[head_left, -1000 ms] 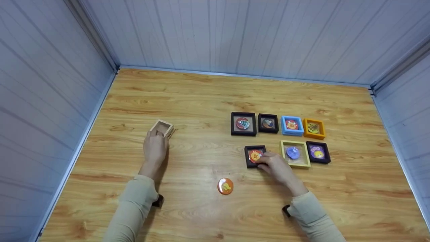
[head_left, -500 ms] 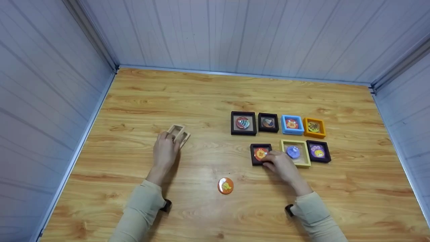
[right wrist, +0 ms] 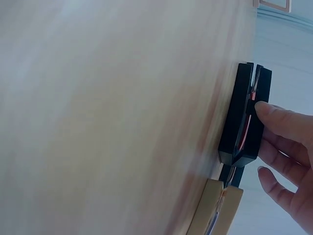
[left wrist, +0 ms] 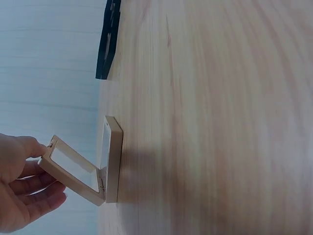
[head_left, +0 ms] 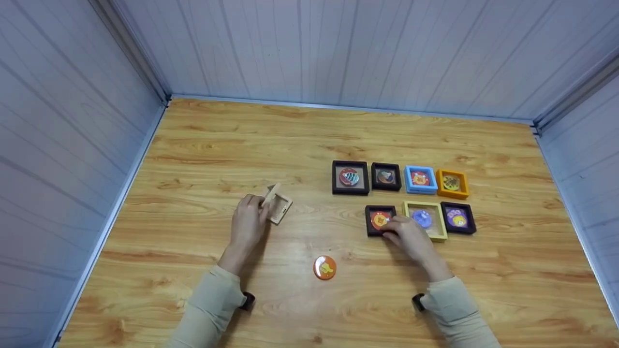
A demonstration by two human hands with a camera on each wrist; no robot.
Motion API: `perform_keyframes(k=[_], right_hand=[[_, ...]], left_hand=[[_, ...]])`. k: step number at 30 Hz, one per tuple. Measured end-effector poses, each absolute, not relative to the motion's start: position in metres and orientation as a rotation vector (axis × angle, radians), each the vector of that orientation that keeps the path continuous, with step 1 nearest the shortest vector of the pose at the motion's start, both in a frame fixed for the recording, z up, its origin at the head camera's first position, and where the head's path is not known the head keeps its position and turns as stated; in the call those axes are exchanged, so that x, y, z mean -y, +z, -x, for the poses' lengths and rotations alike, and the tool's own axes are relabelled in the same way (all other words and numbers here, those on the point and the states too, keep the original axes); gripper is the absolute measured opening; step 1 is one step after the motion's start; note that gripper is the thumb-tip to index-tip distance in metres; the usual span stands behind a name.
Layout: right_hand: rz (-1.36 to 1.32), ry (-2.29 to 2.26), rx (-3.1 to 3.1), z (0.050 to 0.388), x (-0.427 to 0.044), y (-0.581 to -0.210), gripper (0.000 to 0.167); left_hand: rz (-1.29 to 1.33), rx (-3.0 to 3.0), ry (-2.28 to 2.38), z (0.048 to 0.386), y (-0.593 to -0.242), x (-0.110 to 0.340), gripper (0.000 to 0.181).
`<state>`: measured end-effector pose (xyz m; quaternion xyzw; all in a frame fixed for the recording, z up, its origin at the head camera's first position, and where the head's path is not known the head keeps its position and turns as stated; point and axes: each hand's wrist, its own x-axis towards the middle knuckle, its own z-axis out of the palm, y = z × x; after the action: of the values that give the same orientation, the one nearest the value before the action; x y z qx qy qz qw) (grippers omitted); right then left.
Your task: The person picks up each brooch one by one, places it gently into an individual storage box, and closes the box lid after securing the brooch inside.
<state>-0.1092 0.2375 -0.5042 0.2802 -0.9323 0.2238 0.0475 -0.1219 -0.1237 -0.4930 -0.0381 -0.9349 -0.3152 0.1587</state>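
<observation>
My left hand [head_left: 247,224] pinches one half of a small beige hinged display frame [head_left: 284,208]. In the left wrist view this frame [left wrist: 115,159] stands partly unfolded, its other half flat on the table. My right hand [head_left: 412,240] holds the right edge of a black display frame [head_left: 371,228] with a round red badge [head_left: 379,220] inside. The right wrist view has the thumb on the upper half of this black frame [right wrist: 261,93], and a narrow gap shows between the halves. Closer to me lies a loose round orange badge [head_left: 324,267] with a yellow figure.
Right of the held black frame are a yellow frame [head_left: 437,235] with a purple badge and a black frame [head_left: 471,227]. Behind them runs a row of black [head_left: 350,192], blue [head_left: 420,190] and orange [head_left: 453,194] frames with badges. Pale panel walls [head_left: 290,48] enclose the table.
My left hand has brought the beige frame rightward along the table, and its halves have swung apart. My right hand has slid the black frame right, up near the yellow one.
</observation>
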Motion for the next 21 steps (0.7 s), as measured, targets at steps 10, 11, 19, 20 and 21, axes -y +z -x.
perform_keyframes(k=[10, 11, 19, 20, 21], right_hand=[[-0.819, 0.659, 2.83, 0.11, -0.242, -0.506, 0.009], [-0.818, 0.654, 2.827, 0.11, -0.242, -0.506, 0.009], [-0.799, 0.651, 2.838, 0.111, -0.246, -0.505, 0.01], [-0.791, 0.651, 2.846, 0.111, -0.246, -0.505, 0.01], [-0.784, 0.648, 2.854, 0.111, -0.246, -0.504, 0.01]], left_hand=[[0.185, 2.609, -0.969, 0.117, -0.494, 0.114, 0.014], [0.196, 2.606, -0.976, 0.117, -0.494, 0.113, 0.014], [0.242, 2.582, -1.036, 0.114, -0.494, 0.107, 0.013], [0.248, 2.577, -1.039, 0.114, -0.494, 0.106, 0.013], [0.251, 2.572, -1.043, 0.114, -0.494, 0.106, 0.013]])
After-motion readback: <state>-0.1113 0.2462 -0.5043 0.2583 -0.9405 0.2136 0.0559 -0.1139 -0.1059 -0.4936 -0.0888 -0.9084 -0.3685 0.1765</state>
